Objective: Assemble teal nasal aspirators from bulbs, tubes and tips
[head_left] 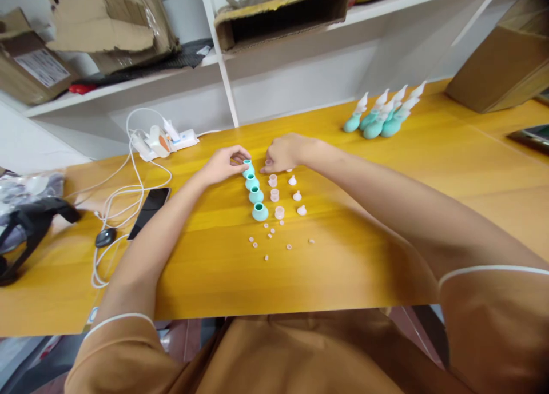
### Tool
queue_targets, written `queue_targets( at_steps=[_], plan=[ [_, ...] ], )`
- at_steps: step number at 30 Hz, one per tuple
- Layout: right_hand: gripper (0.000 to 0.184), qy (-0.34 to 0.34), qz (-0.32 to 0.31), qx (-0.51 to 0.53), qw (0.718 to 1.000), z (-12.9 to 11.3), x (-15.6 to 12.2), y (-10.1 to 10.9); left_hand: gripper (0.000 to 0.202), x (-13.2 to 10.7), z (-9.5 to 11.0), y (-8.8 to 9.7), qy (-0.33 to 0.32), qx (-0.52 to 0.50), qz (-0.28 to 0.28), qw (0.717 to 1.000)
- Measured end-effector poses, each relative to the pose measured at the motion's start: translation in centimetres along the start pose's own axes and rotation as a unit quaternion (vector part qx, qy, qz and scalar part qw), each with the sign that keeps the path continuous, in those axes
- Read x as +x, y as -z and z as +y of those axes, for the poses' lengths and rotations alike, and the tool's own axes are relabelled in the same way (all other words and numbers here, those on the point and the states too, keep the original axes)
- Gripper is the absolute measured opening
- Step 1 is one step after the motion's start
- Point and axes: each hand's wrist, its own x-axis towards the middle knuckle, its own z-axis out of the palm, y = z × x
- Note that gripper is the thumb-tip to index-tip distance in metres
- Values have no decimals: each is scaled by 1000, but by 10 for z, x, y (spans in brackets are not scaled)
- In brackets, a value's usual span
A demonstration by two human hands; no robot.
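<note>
A line of teal squeeze bulbs (256,195) with open necks runs away from me on the wooden table. My left hand (226,164) has thumb and fingers curled about the farthest bulb (248,170), which stands upright. Beside it, my right hand (283,152) is closed, its fingertips down at the farthest clear plastic cup (269,162), mostly covered by them. More clear cups (275,195) stand in a row right of the bulbs. Further right is a row of small white funnel-shaped tips (297,195). Several tiny clear rings (273,231) lie scattered nearer to me.
Assembled teal bulbs with white pointed nozzles (380,116) stand at the back right, near a cardboard box (501,68). On the left are a phone (150,211), white cables (112,202), a power strip (165,143) and a black headset-like item (34,228). Shelves hold more boxes (107,22).
</note>
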Motion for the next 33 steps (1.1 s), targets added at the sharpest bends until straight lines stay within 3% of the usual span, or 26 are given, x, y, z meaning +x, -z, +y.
queue_targets(
  at_steps=[2,6,7,9,11,12,13,16,21,24,26,28,31,33],
  plan=[
    [62,-9,45,-9,999,3,-11,6,29,-1,1,-2,-8,-2,-1,1000],
    [47,-7,234,-9,972,-20,-70,4,28,-2,1,-4,-30,14,-2,999],
    [43,28,261,4,965,-32,-91,-3,27,-2,1,-4,-34,19,-2,999],
    [32,164,278,25,946,-59,-133,-23,26,-2,1,-4,-38,25,0,999],
    [28,320,297,14,900,-83,-168,-49,27,-2,0,-3,-37,25,-1,999],
    [29,362,318,1,876,-91,-181,-63,27,-2,0,-2,-34,24,-3,999],
    [32,376,335,-13,864,-98,-189,-76,28,-2,0,-2,-30,23,-5,999],
    [37,367,340,-33,865,-106,-193,-102,29,-3,0,0,-19,23,-14,999],
    [41,300,373,-102,872,-100,-181,-103,29,-3,2,0,-15,45,-16,999],
    [31,264,410,-111,866,-80,-184,-84,29,-3,2,0,-21,44,-18,999],
    [30,204,405,-102,886,-54,-186,-63,31,-3,1,1,-29,44,-20,998],
    [29,69,414,-76,905,-16,-182,-36,32,-2,-2,2,-35,52,-25,998],
    [31,-173,400,-37,899,53,-165,1,33,-1,-6,4,-35,65,-32,997],
    [39,-286,370,-2,884,101,-150,15,35,-1,-7,6,-40,72,-42,996]
  ],
)
